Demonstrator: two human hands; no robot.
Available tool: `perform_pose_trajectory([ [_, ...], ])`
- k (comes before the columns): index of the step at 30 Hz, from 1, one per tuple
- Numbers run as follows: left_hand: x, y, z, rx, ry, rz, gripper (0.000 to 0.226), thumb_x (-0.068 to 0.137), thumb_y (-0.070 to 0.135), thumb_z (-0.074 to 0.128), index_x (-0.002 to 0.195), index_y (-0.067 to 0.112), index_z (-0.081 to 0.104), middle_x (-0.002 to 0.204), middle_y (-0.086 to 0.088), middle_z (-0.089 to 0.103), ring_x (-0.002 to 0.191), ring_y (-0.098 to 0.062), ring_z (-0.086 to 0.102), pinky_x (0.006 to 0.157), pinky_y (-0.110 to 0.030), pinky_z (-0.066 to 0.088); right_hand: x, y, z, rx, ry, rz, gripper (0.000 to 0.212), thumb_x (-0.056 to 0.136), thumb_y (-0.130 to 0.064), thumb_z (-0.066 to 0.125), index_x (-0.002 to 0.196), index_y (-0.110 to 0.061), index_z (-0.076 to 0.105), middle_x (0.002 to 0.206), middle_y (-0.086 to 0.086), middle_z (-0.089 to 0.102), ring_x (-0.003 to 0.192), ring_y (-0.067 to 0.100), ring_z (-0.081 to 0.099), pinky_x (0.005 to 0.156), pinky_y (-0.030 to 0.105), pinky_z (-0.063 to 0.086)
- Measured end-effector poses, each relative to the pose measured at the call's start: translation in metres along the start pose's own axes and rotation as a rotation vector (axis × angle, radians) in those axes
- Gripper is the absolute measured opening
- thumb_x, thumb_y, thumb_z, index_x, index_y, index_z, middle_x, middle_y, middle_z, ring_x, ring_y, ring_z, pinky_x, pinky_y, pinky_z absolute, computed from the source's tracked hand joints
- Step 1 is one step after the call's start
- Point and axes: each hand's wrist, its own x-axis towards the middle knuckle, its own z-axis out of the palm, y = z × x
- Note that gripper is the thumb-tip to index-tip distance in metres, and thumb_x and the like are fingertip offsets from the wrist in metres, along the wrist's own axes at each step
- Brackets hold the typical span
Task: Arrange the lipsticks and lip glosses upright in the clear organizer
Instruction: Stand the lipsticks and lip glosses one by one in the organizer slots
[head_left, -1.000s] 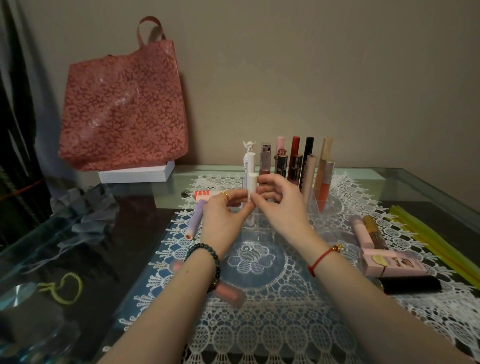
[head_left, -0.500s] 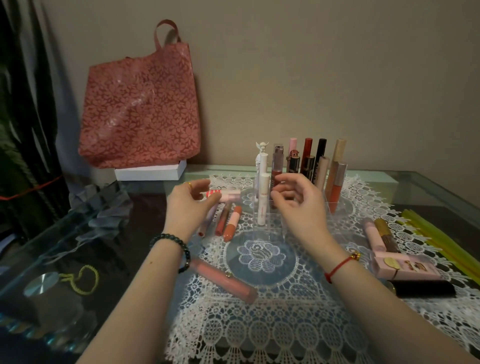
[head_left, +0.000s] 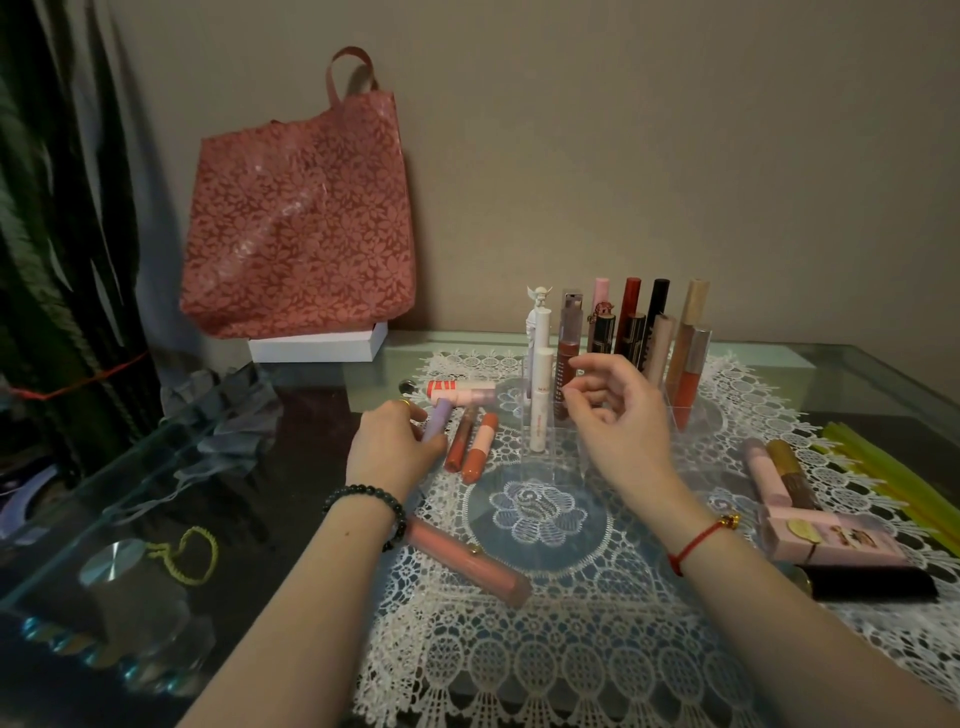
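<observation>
The clear organizer (head_left: 681, 415) stands at the middle back of the lace mat with several lipsticks and glosses upright in it. A white tube (head_left: 540, 400) stands in its front left slot. My right hand (head_left: 618, 421) hovers just right of that tube, fingers apart and holding nothing. My left hand (head_left: 392, 447) rests on the mat's left edge, its fingers closed around a lavender tube (head_left: 437, 418). Beside it lie a red-striped pink tube (head_left: 460, 391), two orange-red tubes (head_left: 470, 444) and a long pink gloss (head_left: 467, 553).
On the right lie a pink tube (head_left: 763, 467), a gold-brown tube (head_left: 789, 470), a pink box (head_left: 836, 538), a black tube (head_left: 872, 583) and yellow strips (head_left: 893, 473). A red bag (head_left: 301, 218) leans on the wall over a white box (head_left: 317, 345). The glass table's edge runs at the left.
Both hands were together at the white tube; it now stands alone in the organizer. My right hand has drawn back open, and my left hand moved left and closed on the lavender tube.
</observation>
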Motion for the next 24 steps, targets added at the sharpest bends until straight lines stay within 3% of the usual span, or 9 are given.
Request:
perform_pose_trajectory([
  [6,0.0,-0.003,0.0,-0.013,0.0,-0.029,0.048,0.076,0.054,0.06,0.083,0.006,0.066,0.074,-0.007,0.068,0.067,-0.022,0.063,0.067,-0.033,0.054,-0.001,-0.001,-0.001,0.0,0.008,0.002,0.024,0.084,-0.002,0.057,0.098,-0.021,0.055,0.087,-0.002,0.058,0.077,0.005,0.055,0.066,0.009,0.049],
  [9,0.0,-0.003,-0.005,-0.001,0.038,-0.011,0.038,0.082,0.036,0.059,0.105,0.006,0.063,0.086,-0.006,0.066,0.072,-0.017,0.059,0.068,-0.026,0.047,-0.001,-0.004,-0.002,0.001,0.007,0.002,0.024,0.084,-0.001,0.056,0.099,-0.02,0.055,0.088,-0.002,0.057,0.077,0.004,0.055,0.066,0.008,0.048],
  [11,0.003,-0.005,-0.007,-0.053,0.103,0.026,0.036,0.082,0.026,0.06,0.114,0.008,0.059,0.097,-0.007,0.067,0.08,-0.017,0.06,0.076,-0.028,0.05,-0.001,-0.007,-0.002,0.014,0.004,-0.003,0.024,0.083,-0.002,0.056,0.099,-0.02,0.055,0.087,-0.003,0.057,0.078,0.004,0.055,0.066,0.008,0.048],
  [14,0.002,0.004,-0.011,-0.366,0.15,0.011,0.036,0.08,0.023,0.064,0.114,0.012,0.06,0.096,0.0,0.066,0.078,-0.012,0.061,0.076,-0.031,0.053,0.001,-0.013,-0.004,0.074,-0.006,-0.01,0.024,0.083,-0.003,0.058,0.099,-0.02,0.055,0.088,-0.003,0.059,0.079,0.004,0.056,0.068,0.008,0.048],
  [18,-0.009,0.029,-0.018,-0.855,-0.011,0.024,0.026,0.08,0.007,0.063,0.105,0.016,0.062,0.086,0.007,0.065,0.067,0.007,0.062,0.058,-0.007,0.047,-0.001,-0.022,-0.005,0.171,-0.073,-0.021,0.026,0.081,-0.002,0.059,0.102,-0.018,0.056,0.092,0.001,0.062,0.083,0.01,0.06,0.072,0.012,0.05],
  [21,-0.017,0.042,-0.018,-0.954,-0.114,0.08,0.023,0.08,0.005,0.063,0.098,0.017,0.065,0.079,0.012,0.069,0.068,0.006,0.063,0.059,-0.006,0.046,-0.003,-0.027,-0.004,0.215,-0.133,-0.038,0.03,0.08,-0.003,0.061,0.104,-0.02,0.057,0.093,0.002,0.063,0.085,0.01,0.062,0.073,0.015,0.051],
  [24,-0.026,0.051,-0.013,-1.005,-0.212,0.109,0.022,0.078,0.005,0.064,0.09,0.024,0.066,0.068,0.009,0.071,0.057,-0.003,0.062,0.051,-0.013,0.049,-0.003,-0.03,-0.002,0.235,-0.174,-0.05,0.032,0.08,-0.002,0.062,0.107,-0.018,0.057,0.094,0.003,0.063,0.082,0.006,0.061,0.073,0.015,0.051],
])
